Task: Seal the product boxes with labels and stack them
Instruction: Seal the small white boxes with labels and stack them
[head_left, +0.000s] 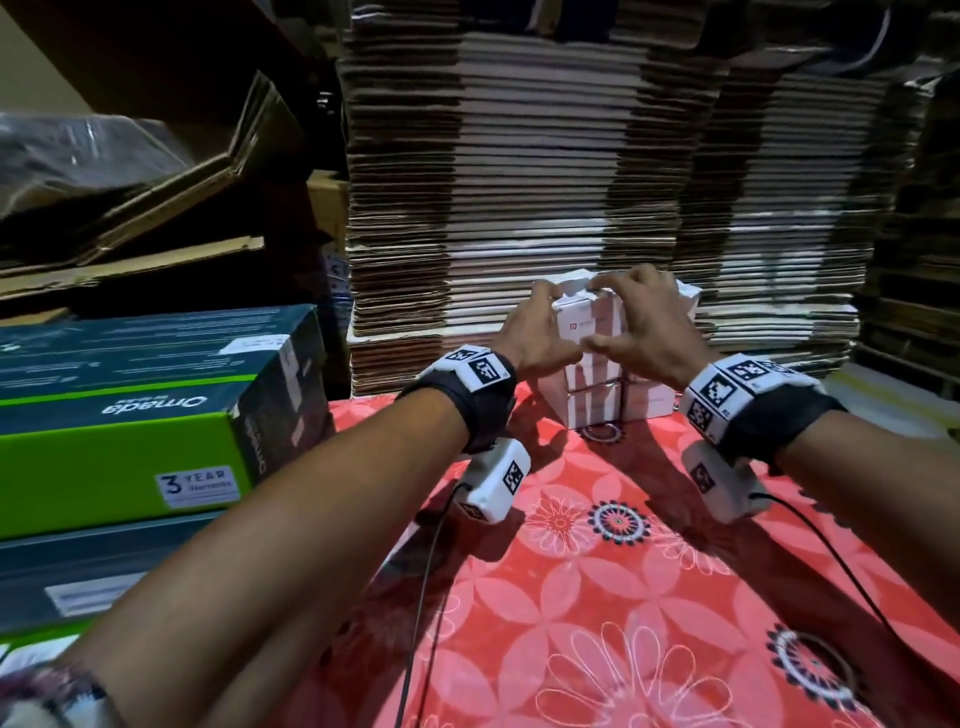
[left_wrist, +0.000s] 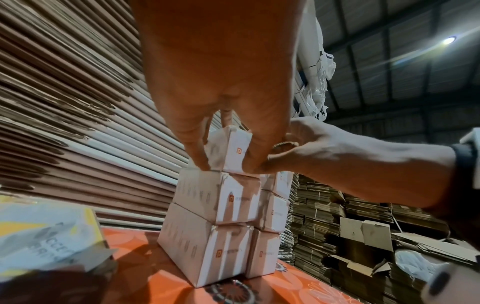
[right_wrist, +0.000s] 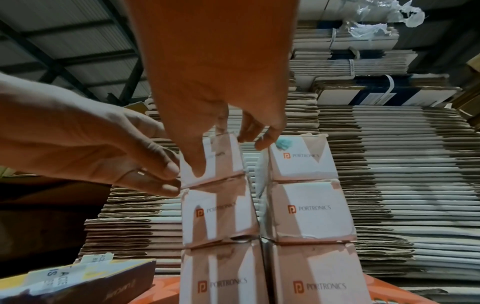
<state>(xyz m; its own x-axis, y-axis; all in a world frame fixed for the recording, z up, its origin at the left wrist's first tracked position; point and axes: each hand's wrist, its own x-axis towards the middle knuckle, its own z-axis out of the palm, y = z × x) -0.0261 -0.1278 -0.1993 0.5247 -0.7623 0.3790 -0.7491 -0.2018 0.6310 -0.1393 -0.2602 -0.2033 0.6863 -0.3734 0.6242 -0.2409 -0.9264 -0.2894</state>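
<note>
Worked at the far end of a table (head_left: 597, 571) covered with a red floral cloth. Held the top box (head_left: 587, 322) at the head of the left column in a stack of white boxes (head_left: 597, 405), two columns side by side and three high, with an orange logo on the near faces. Closed the left hand (head_left: 535, 338) in a grip round that box's left side, fingertips down by its lower edge. Pinched it with the right hand (head_left: 644, 332) as well, thumb on the near face, fingers curled over the top. Rested it on the box beneath, a little askew. Stood just behind the stack against a tall wall of flattened cardboard (head_left: 519, 182). Kept a green carton (head_left: 130, 415) well to the left, piled on darker ones. Wore marker-printed wrist bands (head_left: 470, 369), cables trailing toward the near edge.
</note>
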